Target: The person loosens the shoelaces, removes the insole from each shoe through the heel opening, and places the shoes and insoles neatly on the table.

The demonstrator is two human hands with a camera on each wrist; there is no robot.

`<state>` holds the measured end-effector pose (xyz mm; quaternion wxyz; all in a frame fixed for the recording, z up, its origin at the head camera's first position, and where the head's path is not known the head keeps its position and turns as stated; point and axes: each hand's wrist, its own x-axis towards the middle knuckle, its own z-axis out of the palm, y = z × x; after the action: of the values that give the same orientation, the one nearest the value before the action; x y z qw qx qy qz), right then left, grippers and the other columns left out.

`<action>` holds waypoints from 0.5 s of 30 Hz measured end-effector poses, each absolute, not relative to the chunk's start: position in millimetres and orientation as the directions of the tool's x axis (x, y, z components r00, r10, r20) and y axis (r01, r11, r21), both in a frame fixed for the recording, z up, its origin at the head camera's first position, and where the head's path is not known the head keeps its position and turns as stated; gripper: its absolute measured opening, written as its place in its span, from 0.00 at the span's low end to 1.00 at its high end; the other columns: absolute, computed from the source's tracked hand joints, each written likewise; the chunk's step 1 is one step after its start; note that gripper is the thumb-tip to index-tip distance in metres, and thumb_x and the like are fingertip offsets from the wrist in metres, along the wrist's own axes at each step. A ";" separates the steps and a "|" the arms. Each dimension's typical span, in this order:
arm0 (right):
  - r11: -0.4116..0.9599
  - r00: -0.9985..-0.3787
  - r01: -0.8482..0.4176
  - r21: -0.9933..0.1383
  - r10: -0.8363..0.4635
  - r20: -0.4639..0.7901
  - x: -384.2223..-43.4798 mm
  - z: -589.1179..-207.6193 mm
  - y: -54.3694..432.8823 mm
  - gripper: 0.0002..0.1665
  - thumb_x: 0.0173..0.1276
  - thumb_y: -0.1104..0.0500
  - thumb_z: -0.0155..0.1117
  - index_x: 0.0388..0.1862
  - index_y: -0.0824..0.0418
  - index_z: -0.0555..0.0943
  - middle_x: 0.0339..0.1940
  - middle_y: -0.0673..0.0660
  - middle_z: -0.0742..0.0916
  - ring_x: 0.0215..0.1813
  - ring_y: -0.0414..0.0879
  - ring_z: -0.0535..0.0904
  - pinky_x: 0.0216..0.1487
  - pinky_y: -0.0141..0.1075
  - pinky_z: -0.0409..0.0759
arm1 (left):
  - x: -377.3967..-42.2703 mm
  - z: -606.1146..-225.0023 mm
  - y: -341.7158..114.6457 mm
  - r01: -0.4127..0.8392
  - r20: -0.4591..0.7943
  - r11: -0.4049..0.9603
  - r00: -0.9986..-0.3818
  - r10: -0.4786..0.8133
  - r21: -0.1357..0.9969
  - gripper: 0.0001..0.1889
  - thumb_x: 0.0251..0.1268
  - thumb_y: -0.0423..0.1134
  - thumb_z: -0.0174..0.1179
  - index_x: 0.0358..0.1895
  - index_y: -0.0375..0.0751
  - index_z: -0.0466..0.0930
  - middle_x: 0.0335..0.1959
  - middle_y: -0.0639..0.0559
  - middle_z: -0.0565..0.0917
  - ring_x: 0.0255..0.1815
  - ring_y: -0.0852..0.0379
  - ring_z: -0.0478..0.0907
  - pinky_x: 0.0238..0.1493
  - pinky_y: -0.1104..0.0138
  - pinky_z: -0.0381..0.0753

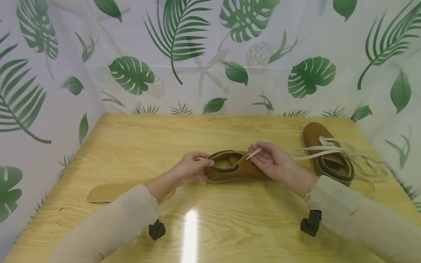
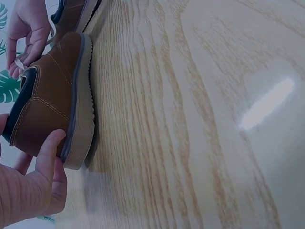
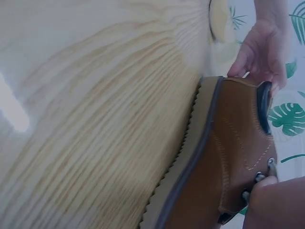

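A brown leather shoe (image 1: 238,174) stands sole-down on the table, heel to the left and toe to the right. At its heel, my left hand (image 1: 192,166) grips the collar, thumb at the rim and fingers on the outside. My right hand (image 1: 274,162), palm turned up, is over the front of the shoe and holds a pale shoelace (image 1: 254,153) by the eyelets. In the left wrist view the lace (image 2: 20,63) shows between the right fingers. The right wrist view shows the metal eyelets (image 3: 259,177) beside the right hand, which hides part of the lacing.
A second brown shoe (image 1: 314,136) stands at the right, with long pale laces (image 1: 360,160) trailing over it and onto the table. A tan insole (image 1: 106,191) lies at the left under my left forearm. Leaf-printed cloth (image 1: 197,91) walls the table's (image 1: 148,131) back and sides.
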<state>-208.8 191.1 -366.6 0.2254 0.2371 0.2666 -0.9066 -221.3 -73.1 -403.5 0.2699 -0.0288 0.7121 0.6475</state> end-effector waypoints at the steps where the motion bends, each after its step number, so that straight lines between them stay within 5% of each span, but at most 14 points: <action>1: -0.763 -0.781 0.533 -0.366 -0.278 -0.559 -208.6 -366.5 191.5 0.08 0.70 0.63 0.56 0.35 0.66 0.80 0.37 0.60 0.86 0.49 0.48 0.80 0.73 0.33 0.60 | -221.0 -404.2 -72.9 -0.390 -0.421 0.159 -0.852 0.312 0.907 0.21 0.64 0.35 0.58 0.60 0.37 0.70 0.60 0.38 0.72 0.59 0.41 0.70 0.49 0.60 0.85; 6: -0.780 -0.773 0.526 -0.338 -0.273 -0.572 -207.8 -364.3 192.3 0.07 0.72 0.61 0.54 0.37 0.64 0.78 0.36 0.58 0.85 0.52 0.44 0.78 0.70 0.33 0.67 | -220.7 -405.5 -70.2 -0.392 -0.421 0.154 -0.849 0.320 0.907 0.22 0.64 0.35 0.58 0.61 0.37 0.70 0.58 0.39 0.74 0.60 0.40 0.70 0.47 0.61 0.85; 15: -0.673 -0.791 0.576 -0.464 -0.313 -0.526 -204.7 -367.1 185.1 0.09 0.69 0.59 0.58 0.35 0.64 0.82 0.37 0.57 0.87 0.45 0.46 0.83 0.61 0.33 0.76 | -223.7 -403.6 -69.6 -0.395 -0.430 0.169 -0.844 0.320 0.903 0.23 0.63 0.34 0.58 0.61 0.37 0.70 0.59 0.40 0.73 0.64 0.39 0.65 0.46 0.63 0.85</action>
<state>-204.7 185.1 -367.1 0.2494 0.2060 0.3180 -0.8912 -223.7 -69.6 -403.6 0.2776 -0.0264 0.7125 0.6439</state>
